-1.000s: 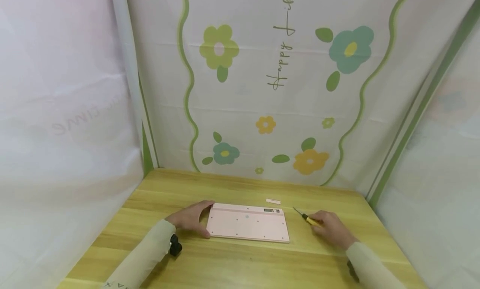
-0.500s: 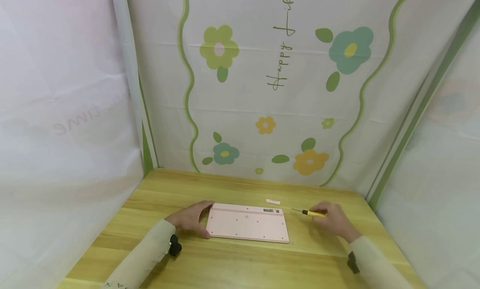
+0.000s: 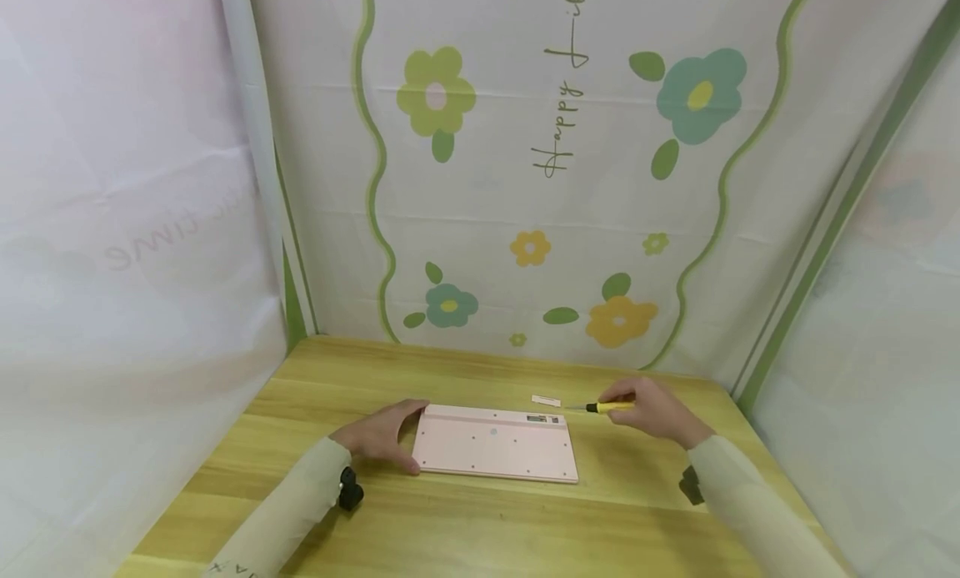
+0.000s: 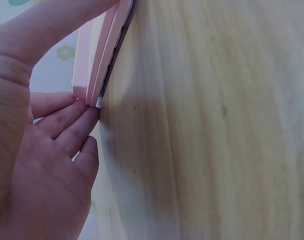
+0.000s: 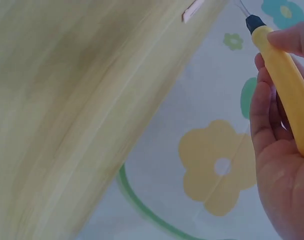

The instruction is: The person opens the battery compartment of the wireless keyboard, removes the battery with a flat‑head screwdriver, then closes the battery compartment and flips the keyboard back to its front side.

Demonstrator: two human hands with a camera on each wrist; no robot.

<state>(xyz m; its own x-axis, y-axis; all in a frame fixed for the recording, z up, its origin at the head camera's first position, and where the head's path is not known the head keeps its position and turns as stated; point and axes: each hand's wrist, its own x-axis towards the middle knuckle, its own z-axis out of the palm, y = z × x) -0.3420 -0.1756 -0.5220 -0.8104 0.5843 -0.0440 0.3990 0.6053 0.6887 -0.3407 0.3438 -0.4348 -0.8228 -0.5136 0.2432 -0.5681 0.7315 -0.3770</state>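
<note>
A pink keyboard (image 3: 495, 444) lies face down on the wooden table (image 3: 465, 528), its back panel with small screw holes facing up. My left hand (image 3: 378, 438) grips its left end, thumb along the near edge and fingers over the far corner; the left wrist view shows the fingers (image 4: 67, 125) against the keyboard's edge (image 4: 104, 55). My right hand (image 3: 652, 413) holds a yellow-handled screwdriver (image 3: 606, 408) in the air just right of the keyboard's far right corner, tip pointing left. In the right wrist view the yellow handle (image 5: 287, 85) lies across the curled fingers.
A small white strip (image 3: 546, 401) lies on the table just beyond the keyboard's far edge, also seen as a white strip (image 5: 193, 10) in the right wrist view. Flower-printed curtains (image 3: 540, 186) close in the table at the back and both sides.
My right hand has lifted the screwdriver off the table and carried it left and away, toward the keyboard's far right corner. The left hand and keyboard have stayed put.
</note>
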